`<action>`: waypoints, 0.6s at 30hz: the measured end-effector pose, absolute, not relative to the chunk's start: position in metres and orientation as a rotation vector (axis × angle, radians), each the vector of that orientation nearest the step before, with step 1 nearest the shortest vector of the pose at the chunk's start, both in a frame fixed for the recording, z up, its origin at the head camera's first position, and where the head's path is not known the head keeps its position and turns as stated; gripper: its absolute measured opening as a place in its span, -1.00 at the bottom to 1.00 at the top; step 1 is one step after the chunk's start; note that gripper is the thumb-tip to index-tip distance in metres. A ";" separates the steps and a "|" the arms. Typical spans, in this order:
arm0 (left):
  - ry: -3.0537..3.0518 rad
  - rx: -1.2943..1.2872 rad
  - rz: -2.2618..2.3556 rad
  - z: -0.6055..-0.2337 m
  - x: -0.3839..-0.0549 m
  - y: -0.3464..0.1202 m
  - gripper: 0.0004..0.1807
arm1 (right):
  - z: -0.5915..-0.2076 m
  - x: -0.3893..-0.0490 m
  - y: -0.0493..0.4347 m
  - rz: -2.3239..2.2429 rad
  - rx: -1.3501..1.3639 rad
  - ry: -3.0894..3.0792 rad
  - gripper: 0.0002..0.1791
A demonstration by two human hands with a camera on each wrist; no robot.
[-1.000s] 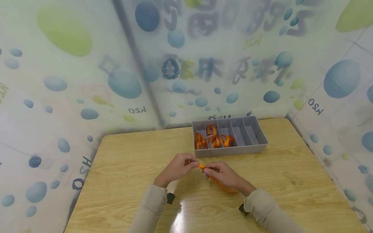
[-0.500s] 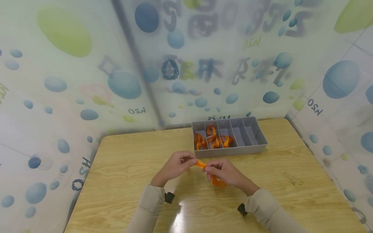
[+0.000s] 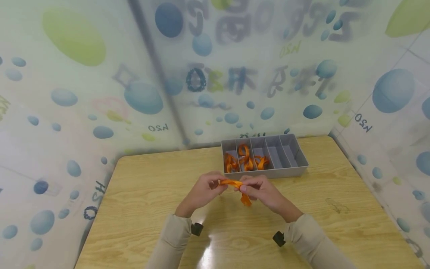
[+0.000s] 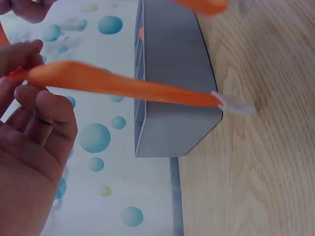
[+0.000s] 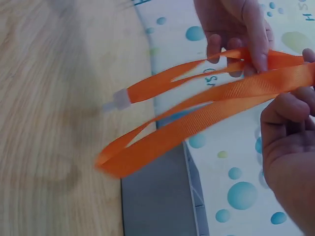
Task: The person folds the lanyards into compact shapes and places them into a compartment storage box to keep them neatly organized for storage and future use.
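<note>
Both hands pinch an orange lanyard above the table, in front of the grey tray. My left hand grips the strap at its left between thumb and fingers. The right hand pinches it to the right, and a short orange end hangs below those fingers. In the right wrist view, folded loops of the lanyard stretch between the left hand and the right hand. A whitish plastic fitting dangles from one loop; the left wrist view shows this fitting too.
The grey divided tray stands at the back of the wooden table. Orange lanyards lie in its three left compartments; the two right ones show bare floors. Patterned panels rise behind the table and at its sides.
The right hand has moved slightly up. The long orange loop that trailed under the right hand has drawn in to a short hanging end, and more strap shows between the hands.
</note>
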State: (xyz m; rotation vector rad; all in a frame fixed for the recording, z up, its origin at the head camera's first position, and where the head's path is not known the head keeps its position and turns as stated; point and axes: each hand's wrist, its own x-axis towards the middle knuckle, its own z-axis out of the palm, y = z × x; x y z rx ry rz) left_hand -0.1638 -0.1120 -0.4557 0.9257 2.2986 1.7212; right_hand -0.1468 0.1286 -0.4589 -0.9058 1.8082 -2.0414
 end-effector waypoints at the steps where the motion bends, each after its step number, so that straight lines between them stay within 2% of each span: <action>1: 2.326 0.938 1.713 -0.456 -0.164 -0.111 -0.84 | -0.458 -0.147 0.129 -2.045 -0.920 1.806 -0.78; 5: 2.417 0.964 1.678 -0.454 -0.165 -0.109 -0.81 | -0.452 -0.144 0.129 -2.022 -0.898 1.828 -0.77; 12: 2.497 1.028 1.632 -0.448 -0.163 -0.108 -0.74 | -0.443 -0.138 0.127 -1.895 -0.854 1.813 -0.65; 18: 2.466 1.033 1.724 -0.446 -0.161 -0.108 -0.78 | -0.441 -0.135 0.125 -1.839 -0.927 1.684 -0.66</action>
